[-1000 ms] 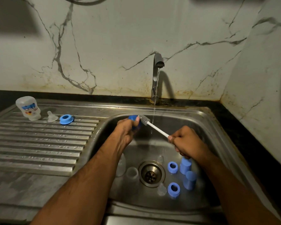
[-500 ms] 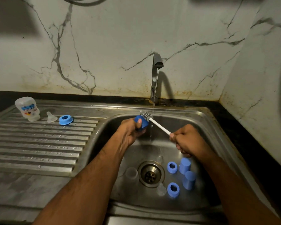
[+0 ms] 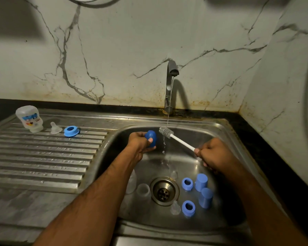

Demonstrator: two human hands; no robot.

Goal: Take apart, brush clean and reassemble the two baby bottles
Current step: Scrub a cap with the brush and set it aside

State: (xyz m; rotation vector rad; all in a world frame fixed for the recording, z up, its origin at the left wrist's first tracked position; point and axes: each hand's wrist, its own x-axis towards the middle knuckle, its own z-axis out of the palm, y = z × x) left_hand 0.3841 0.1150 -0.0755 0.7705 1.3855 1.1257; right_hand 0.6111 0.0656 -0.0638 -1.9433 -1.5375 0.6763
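Nearest you, on the floor of the sink [image 3: 226, 132], the parts not yet done lie around the drain [image 3: 164, 190]: two blue rings [image 3: 187, 183], two blue caps [image 3: 201, 181], a clear teat [image 3: 175, 208] and, left of the drain, a clear bottle [image 3: 143, 189] lying partly under your left forearm. Further up, your right hand [image 3: 213, 155] is closed in a fist round the white handle of the brush [image 3: 167, 133], while your left hand [image 3: 140, 142] holds a blue cap [image 3: 151, 138], fingers and thumb wrapped round it. A moment ago the bristles were pressed against this cap; now you have drawn the brush out and to the right, so the bristle head sits apart from the cap and directly under the thin stream from the tap [image 3: 172, 71], and you have turned the cap so its domed outside faces you. That suggests the scrubbing of this cap is finished, or paused, and the brush is being rinsed, so the cap looks ready for its own rinse and a place on the draining board [image 3: 43, 157]. Farther left, on that board, an upturned bottle [image 3: 29, 118], a clear teat [image 3: 55, 128] and a blue ring [image 3: 71, 131] stand in a row, apparently already cleaned. Much is left in the sink, so you are still early in the washing and reassembly has not begun.
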